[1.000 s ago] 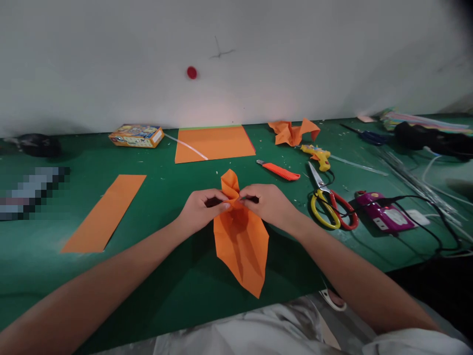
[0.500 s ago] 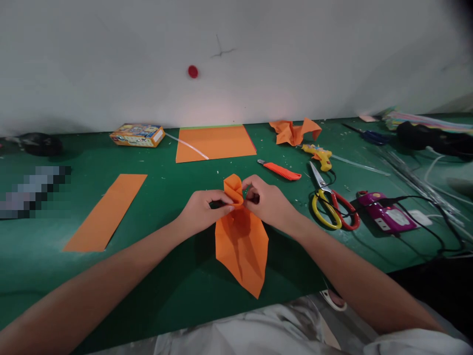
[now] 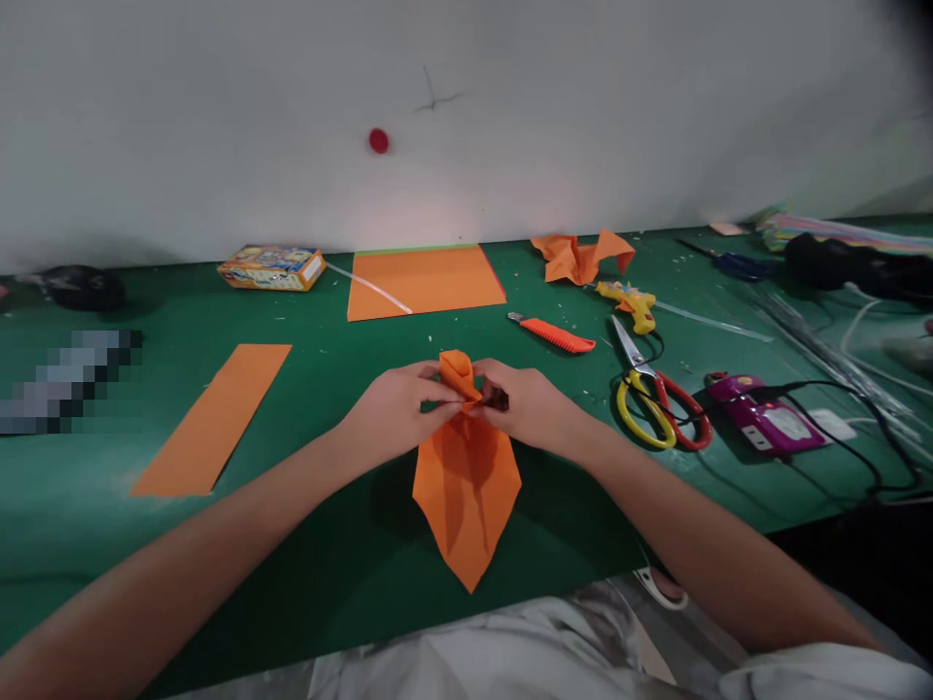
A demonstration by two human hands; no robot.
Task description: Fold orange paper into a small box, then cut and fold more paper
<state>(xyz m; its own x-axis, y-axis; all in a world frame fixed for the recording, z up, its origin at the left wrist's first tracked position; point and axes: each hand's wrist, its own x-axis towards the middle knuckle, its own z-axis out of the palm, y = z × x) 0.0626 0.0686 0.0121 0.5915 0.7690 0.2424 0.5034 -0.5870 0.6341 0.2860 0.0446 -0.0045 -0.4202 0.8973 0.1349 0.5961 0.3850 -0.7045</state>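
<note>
Between my hands is a folded piece of orange paper [image 3: 467,486], rolled at its top and gathered where the fingers meet. Its lower part spreads out and narrows to a point toward me. My left hand [image 3: 394,413] pinches the gathered part from the left. From the right, my right hand [image 3: 529,408] grips the same spot with thumb and fingers. Some fingertips are hidden behind the roll. On the table to the left lies a flat orange paper strip [image 3: 215,418].
Orange sheets [image 3: 427,282] and a small box [image 3: 272,267] lie along the wall. Right of my hands are an orange cutter [image 3: 558,335], scissors [image 3: 645,384], a yellow glue gun [image 3: 628,303], crumpled orange paper [image 3: 579,258] and a purple power box [image 3: 765,413] with black cables.
The paper's pointed lower end has swung left and now points straight toward me. My right fingers have closed in around the roll, and my left fingers have shifted up behind it.
</note>
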